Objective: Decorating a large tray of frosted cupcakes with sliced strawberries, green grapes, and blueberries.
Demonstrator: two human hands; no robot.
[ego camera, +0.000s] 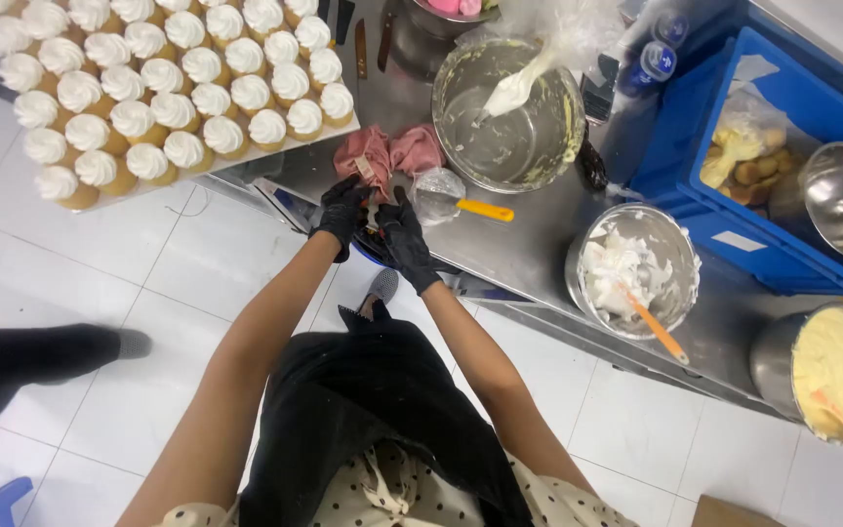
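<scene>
My left hand (341,210) and my right hand (408,240), both in black gloves, meet at the front edge of the steel table (539,229). Together they pinch a small metal piece (371,209); I cannot make out what it is. A crumpled pink cloth (387,151) lies just beyond my fingers. To the right of it lies a clear plastic bag (436,193) with an orange-handled tool (486,210). A dark blue object (373,256) shows under my hands at the table's edge.
A tray of several cupcakes with white cream swirls (168,88) fills the far left. On the table stand a steel bowl holding a piping bag (509,117), a bowl of white cream (636,268), a bowl of yellow cream (831,366) and a blue crate (734,234). Another person's dark leg (31,361) is on the floor, left.
</scene>
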